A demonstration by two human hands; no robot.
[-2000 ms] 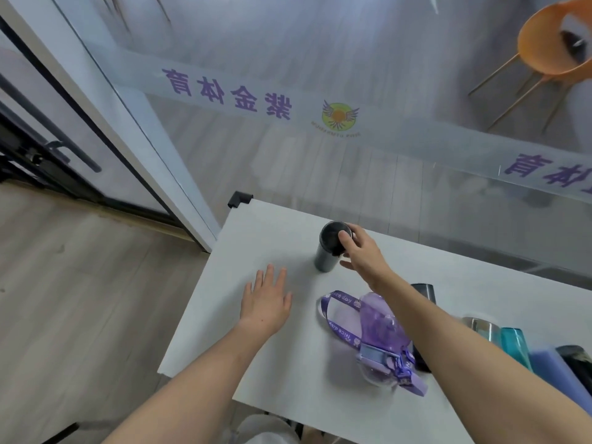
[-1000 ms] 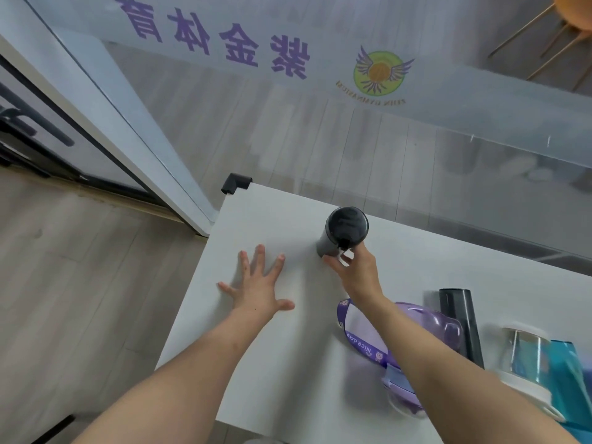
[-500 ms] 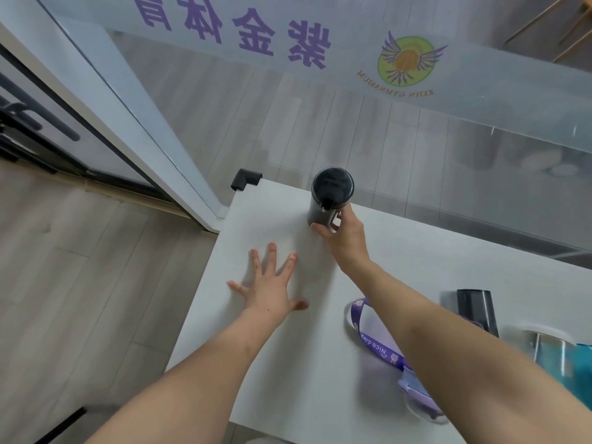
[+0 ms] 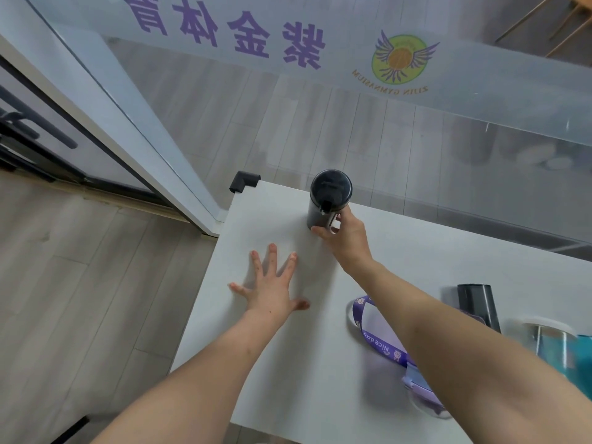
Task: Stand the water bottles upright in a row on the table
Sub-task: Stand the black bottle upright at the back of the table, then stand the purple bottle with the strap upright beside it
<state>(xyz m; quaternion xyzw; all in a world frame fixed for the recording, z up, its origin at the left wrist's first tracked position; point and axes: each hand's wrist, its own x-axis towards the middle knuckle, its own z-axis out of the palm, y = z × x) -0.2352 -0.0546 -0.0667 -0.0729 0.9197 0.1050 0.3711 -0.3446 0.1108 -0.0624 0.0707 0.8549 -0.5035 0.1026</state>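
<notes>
A dark bottle with a black lid stands upright near the far left corner of the white table. My right hand grips its lower side. My left hand lies flat on the table with its fingers spread, holding nothing. A purple bottle with a purple strap lies on its side under my right forearm. Further right lie a black bottle and a clear bottle with teal parts.
A glass wall with purple lettering runs along the table's far edge. A black corner guard caps the far left corner. Beyond the left edge is wooden floor and a door frame.
My right hand has slid the dark bottle away from me, from the table's middle to the far edge near the glass. My left hand has stayed flat on the table.
</notes>
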